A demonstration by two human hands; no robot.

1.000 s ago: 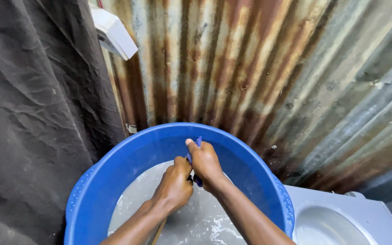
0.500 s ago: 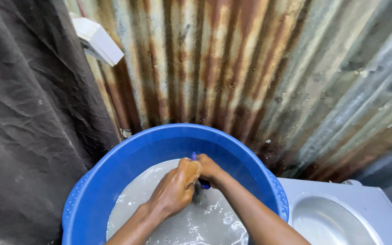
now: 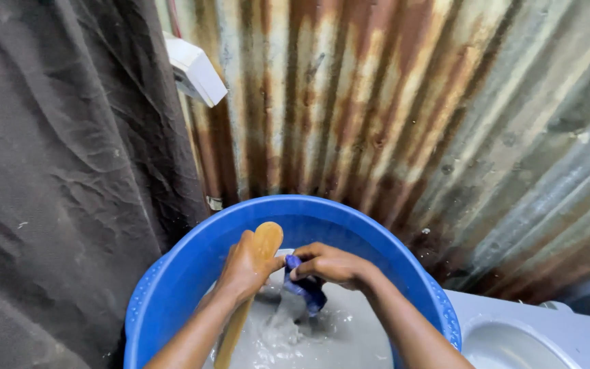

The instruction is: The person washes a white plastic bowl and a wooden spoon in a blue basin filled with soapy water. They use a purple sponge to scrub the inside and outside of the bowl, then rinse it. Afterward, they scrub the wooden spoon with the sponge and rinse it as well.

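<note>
Left hand point(image 3: 244, 266) grips a soap bar point(image 3: 266, 240); right hand point(image 3: 329, 265) pinches blue cloth point(image 3: 306, 290) over the basin's point(image 3: 172, 273) far edge (wet soap could slip, splashing).
</note>
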